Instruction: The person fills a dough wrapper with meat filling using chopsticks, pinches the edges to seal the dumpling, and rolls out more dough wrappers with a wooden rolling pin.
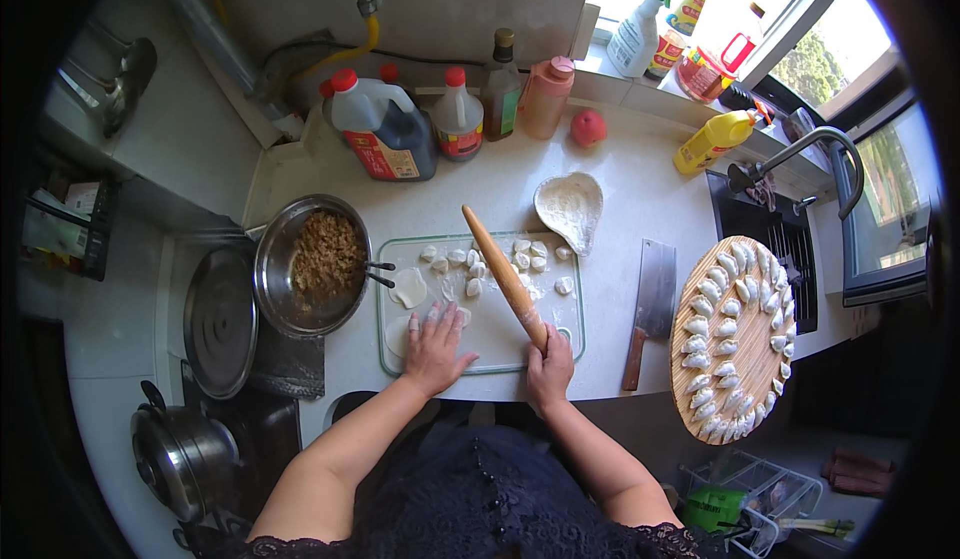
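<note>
My right hand (551, 371) grips the lower end of a tapered wooden rolling pin (499, 266), which slants up and left above the cutting board (495, 341). Palm down, my left hand (436, 352) lies at the board's left half with fingers apart. Its fingertips touch or cover a small piece of dough (465, 317); how much is hidden I cannot tell. Two flat dough wrappers lie near it, one above (408, 289) and one partly behind the hand (397, 336). Several floured dough pieces (538, 249) are scattered along the board's far side.
Left of the board stands a steel bowl (270, 289) of minced filling (328, 255). A cleaver (651, 296) lies to the right, beside a round slatted tray (750, 326) of folded dumplings reaching over the sink (802, 259). Flour fills a spouted scoop (568, 202). Sauce bottles (390, 135) line the back.
</note>
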### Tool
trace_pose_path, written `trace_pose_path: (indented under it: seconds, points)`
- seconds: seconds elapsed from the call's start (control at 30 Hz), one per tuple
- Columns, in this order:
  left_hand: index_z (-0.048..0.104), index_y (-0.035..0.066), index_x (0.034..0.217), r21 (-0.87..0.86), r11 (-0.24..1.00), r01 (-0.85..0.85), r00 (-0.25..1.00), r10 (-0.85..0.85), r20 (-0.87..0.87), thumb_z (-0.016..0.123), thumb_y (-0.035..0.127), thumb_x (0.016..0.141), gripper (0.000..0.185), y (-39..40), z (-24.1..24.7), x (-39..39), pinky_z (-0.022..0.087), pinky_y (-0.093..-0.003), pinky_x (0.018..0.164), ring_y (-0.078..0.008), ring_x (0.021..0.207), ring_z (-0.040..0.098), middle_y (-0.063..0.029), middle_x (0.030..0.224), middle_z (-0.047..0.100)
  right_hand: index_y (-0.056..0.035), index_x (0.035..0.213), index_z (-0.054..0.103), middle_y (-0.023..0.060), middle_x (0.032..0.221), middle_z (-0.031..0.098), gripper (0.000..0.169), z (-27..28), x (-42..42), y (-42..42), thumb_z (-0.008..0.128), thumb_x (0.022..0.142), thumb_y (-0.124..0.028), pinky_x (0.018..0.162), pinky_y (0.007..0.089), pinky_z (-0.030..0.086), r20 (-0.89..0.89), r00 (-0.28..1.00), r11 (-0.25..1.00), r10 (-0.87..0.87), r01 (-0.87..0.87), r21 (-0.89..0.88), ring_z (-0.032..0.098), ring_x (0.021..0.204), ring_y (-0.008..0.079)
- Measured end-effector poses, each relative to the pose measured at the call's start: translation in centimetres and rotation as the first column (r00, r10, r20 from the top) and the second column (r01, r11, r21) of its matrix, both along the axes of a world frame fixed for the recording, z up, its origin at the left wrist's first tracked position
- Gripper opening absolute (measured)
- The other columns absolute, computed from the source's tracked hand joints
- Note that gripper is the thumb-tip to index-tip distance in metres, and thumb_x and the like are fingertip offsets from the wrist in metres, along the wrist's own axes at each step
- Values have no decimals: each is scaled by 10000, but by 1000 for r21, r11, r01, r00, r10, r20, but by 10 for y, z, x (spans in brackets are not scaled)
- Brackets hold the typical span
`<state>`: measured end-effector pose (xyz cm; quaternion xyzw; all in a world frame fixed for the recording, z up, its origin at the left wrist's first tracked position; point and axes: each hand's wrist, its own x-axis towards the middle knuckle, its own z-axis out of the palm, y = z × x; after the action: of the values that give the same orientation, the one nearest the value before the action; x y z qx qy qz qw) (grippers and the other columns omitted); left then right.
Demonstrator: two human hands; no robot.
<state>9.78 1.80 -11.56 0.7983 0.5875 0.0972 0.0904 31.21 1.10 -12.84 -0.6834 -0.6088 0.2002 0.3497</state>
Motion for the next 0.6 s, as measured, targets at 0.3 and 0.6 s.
trace_pose_path:
  seconds: [0.3,0.6]
  points:
    - [303,65,1413,-143,979,148,981,-163,-104,526,655,751,915,-8,-7,38,173,-682,1007,-305,1382,203,-118,1499,225,-76,1176,540,143,971,584,425,-2,1,-1,612,757,-72,792,408,445,16,1000,1000,6,-7,6,557,898,333]
    - [303,48,1410,-115,970,216,972,-225,-69,531,632,764,901,-9,-12,57,159,-643,1035,-293,1388,196,-152,1500,208,-71,1173,549,150,963,590,424,-3,3,-2,619,755,-75,787,409,452,-9,1000,1000,7,-7,15,566,899,336]
